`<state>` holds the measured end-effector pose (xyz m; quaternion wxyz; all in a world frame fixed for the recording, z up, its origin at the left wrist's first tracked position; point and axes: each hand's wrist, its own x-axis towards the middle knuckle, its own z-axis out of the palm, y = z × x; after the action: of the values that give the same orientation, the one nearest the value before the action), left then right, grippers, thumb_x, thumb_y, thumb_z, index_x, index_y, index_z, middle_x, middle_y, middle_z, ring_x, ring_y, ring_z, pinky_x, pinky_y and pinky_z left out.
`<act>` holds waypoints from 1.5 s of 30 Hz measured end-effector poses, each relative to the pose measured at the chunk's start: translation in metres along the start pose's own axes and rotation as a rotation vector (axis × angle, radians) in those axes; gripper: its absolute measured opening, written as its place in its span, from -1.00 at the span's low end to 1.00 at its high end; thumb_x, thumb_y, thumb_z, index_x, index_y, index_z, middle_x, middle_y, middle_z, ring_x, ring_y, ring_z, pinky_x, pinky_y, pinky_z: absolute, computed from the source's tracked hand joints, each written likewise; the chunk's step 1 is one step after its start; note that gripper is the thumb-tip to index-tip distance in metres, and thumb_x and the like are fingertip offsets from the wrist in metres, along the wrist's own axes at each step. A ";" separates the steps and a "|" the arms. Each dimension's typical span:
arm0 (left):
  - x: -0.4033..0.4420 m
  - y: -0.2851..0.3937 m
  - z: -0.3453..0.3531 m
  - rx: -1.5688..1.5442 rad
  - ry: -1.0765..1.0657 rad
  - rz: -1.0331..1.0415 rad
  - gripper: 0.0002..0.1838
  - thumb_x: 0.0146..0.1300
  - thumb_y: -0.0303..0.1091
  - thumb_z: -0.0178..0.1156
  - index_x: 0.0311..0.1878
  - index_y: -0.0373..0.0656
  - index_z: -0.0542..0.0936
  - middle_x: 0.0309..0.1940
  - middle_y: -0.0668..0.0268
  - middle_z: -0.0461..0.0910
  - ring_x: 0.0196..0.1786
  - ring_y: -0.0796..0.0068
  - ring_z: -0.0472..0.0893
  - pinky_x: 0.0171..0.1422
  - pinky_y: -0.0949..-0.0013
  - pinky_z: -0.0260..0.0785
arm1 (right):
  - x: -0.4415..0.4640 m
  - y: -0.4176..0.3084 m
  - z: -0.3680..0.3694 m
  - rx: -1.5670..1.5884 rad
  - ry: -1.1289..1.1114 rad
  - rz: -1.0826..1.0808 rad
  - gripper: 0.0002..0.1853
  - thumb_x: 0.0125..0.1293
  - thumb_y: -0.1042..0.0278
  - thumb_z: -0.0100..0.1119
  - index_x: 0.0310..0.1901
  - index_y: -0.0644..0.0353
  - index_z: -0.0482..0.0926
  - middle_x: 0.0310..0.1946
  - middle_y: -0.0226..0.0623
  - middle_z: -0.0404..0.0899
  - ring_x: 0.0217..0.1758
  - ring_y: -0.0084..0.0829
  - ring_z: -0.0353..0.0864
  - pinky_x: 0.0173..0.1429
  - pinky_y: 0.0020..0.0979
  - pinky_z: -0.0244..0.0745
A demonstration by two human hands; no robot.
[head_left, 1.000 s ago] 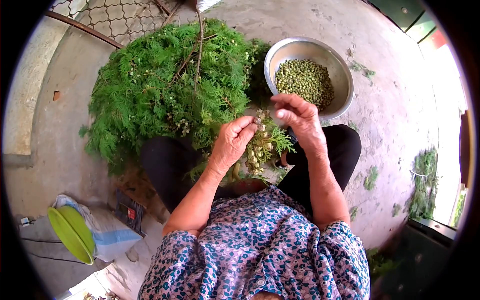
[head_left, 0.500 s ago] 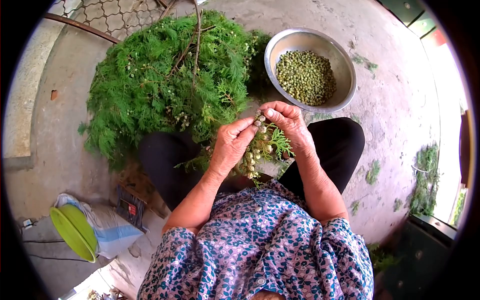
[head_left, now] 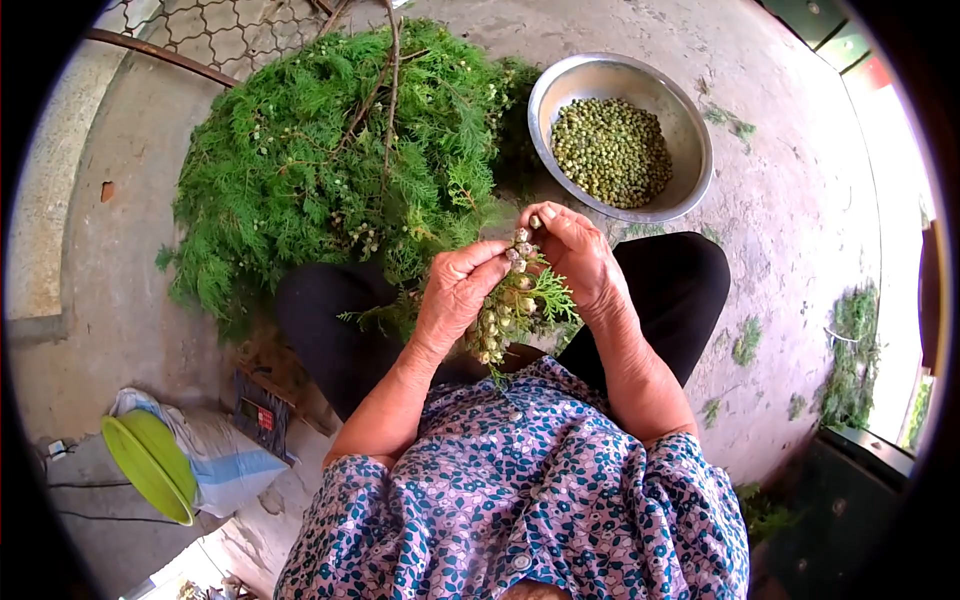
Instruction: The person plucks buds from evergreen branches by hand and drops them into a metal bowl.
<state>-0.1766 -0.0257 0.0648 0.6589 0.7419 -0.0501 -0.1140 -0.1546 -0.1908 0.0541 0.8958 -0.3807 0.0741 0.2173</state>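
My left hand (head_left: 462,295) pinches a green sprig (head_left: 520,300) thick with small pale cones, which hangs down over my lap. Close beside it, my right hand (head_left: 580,255) holds a small round green cone (head_left: 536,221) between thumb and fingertips, at the sprig's upper end. Beyond my hands to the right stands a wide metal bowl (head_left: 690,150) with many small green cones (head_left: 612,155) in it. A large heap of leafy green branches (head_left: 320,160) lies to the left of the bowl.
A lime-green basin (head_left: 150,468) leans on a white and blue sack (head_left: 235,465) at the lower left, near a dark box with a red patch (head_left: 262,415). Green scraps (head_left: 747,342) lie on the floor to the right. A metal bar (head_left: 165,57) crosses the upper left.
My right hand came from near the bowl's rim back to the sprig, and now pinches a cone there. My left hand stays on the sprig. The bowl sits slightly higher in view.
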 end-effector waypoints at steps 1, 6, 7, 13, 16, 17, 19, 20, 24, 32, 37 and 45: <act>0.000 0.001 -0.001 0.020 -0.001 0.005 -0.78 0.17 -0.48 0.11 -0.13 -0.35 0.57 -0.40 0.36 0.62 -0.35 0.69 0.53 -0.21 0.59 0.38 | 0.001 -0.001 0.001 0.006 0.031 -0.042 -0.69 0.30 0.12 0.01 -0.29 0.24 0.51 -0.43 -0.44 0.48 -0.35 -0.58 0.44 -0.31 -0.58 0.32; 0.001 0.002 -0.003 0.072 0.001 -0.002 -0.79 0.15 -0.48 0.13 -0.15 -0.34 0.58 -0.43 0.38 0.61 -0.36 0.71 0.51 -0.24 0.60 0.36 | 0.002 0.006 -0.010 -0.198 -0.045 -0.081 -0.75 0.25 0.17 0.11 -0.20 0.17 0.58 -0.49 -0.59 0.45 -0.48 -0.72 0.29 -0.38 -0.66 0.21; 0.001 0.004 -0.003 0.097 -0.017 -0.006 -0.79 0.14 -0.49 0.13 -0.16 -0.34 0.58 -0.43 0.38 0.61 -0.36 0.71 0.51 -0.24 0.60 0.36 | 0.001 0.005 -0.010 -0.197 -0.044 -0.081 -0.75 0.25 0.17 0.11 -0.20 0.17 0.58 -0.49 -0.59 0.45 -0.48 -0.72 0.29 -0.38 -0.66 0.21; -0.001 0.009 -0.001 0.120 -0.050 -0.009 -0.79 0.12 -0.51 0.15 -0.16 -0.34 0.58 -0.41 0.31 0.63 -0.35 0.66 0.54 -0.24 0.59 0.37 | 0.002 0.010 -0.003 -0.245 -0.071 -0.109 -0.76 0.24 0.21 0.14 -0.35 0.24 0.59 -0.53 -0.52 0.50 -0.54 -0.74 0.29 -0.46 -0.66 0.20; -0.002 0.008 0.000 0.085 -0.044 0.006 -0.78 0.11 -0.50 0.16 -0.16 -0.34 0.58 -0.39 0.31 0.63 -0.35 0.65 0.55 -0.23 0.58 0.37 | 0.001 0.007 -0.003 -0.214 -0.029 0.007 -0.69 0.27 0.12 0.09 -0.42 0.22 0.53 -0.57 -0.49 0.48 -0.53 -0.69 0.34 -0.42 -0.62 0.27; -0.002 0.009 0.001 0.085 -0.043 0.006 -0.78 0.11 -0.50 0.16 -0.16 -0.34 0.58 -0.39 0.31 0.63 -0.35 0.65 0.55 -0.23 0.58 0.37 | 0.000 0.006 -0.002 -0.141 -0.003 0.095 -0.68 0.28 0.08 0.07 -0.44 0.20 0.52 -0.59 -0.49 0.46 -0.51 -0.68 0.36 -0.40 -0.61 0.29; -0.002 0.011 0.002 0.054 -0.013 0.001 -0.80 0.12 -0.50 0.16 -0.18 -0.34 0.58 -0.42 0.33 0.62 -0.36 0.66 0.54 -0.24 0.58 0.37 | -0.003 0.003 0.003 -0.200 0.011 0.099 -0.69 0.30 0.08 0.02 -0.42 0.17 0.49 -0.59 -0.50 0.44 -0.50 -0.67 0.36 -0.39 -0.60 0.28; -0.001 0.010 0.001 0.054 -0.012 0.002 -0.80 0.12 -0.50 0.16 -0.18 -0.34 0.58 -0.42 0.33 0.62 -0.36 0.66 0.54 -0.24 0.58 0.37 | -0.004 0.002 0.006 -0.170 0.063 0.051 -0.71 0.30 0.10 0.02 -0.38 0.16 0.49 -0.55 -0.51 0.45 -0.50 -0.68 0.35 -0.40 -0.62 0.26; 0.003 0.004 -0.006 0.094 0.032 -0.009 -0.84 0.13 -0.49 0.15 -0.24 -0.35 0.58 -0.48 0.37 0.59 -0.40 0.69 0.50 -0.27 0.59 0.35 | -0.002 0.006 -0.002 -0.041 0.009 -0.081 -0.79 0.27 0.21 0.07 -0.18 0.13 0.51 -0.38 -0.55 0.47 -0.44 -0.72 0.33 -0.37 -0.68 0.17; 0.003 0.010 -0.004 0.098 0.037 -0.007 -0.87 0.13 -0.48 0.13 -0.29 -0.34 0.59 -0.53 0.43 0.55 -0.45 0.74 0.45 -0.35 0.60 0.31 | -0.002 0.009 -0.006 -0.335 -0.123 -0.217 -0.83 0.11 0.44 0.26 -0.24 0.24 0.57 -0.36 -0.50 0.56 -0.29 -0.66 0.45 -0.12 -0.59 0.35; 0.002 0.002 -0.001 0.059 0.053 -0.039 -0.88 0.15 -0.49 0.12 -0.29 -0.33 0.59 -0.52 0.44 0.55 -0.45 0.76 0.45 -0.35 0.61 0.30 | -0.003 0.010 -0.005 -0.207 -0.011 -0.092 -0.85 0.21 0.35 0.17 -0.26 0.24 0.56 -0.38 -0.48 0.55 -0.32 -0.66 0.43 -0.16 -0.58 0.35; 0.006 -0.002 0.000 0.076 0.093 0.037 -0.90 0.15 -0.50 0.15 -0.30 -0.33 0.58 -0.53 0.45 0.54 -0.47 0.77 0.43 -0.38 0.63 0.29 | -0.002 0.010 0.002 -0.315 -0.135 -0.214 -0.76 0.15 0.50 0.19 -0.12 0.28 0.48 -0.33 -0.46 0.49 -0.29 -0.63 0.45 -0.13 -0.57 0.38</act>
<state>-0.1707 -0.0267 0.0627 0.6340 0.7697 -0.0374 -0.0652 -0.1608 -0.1837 0.0497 0.8461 -0.5063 -0.0617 0.1548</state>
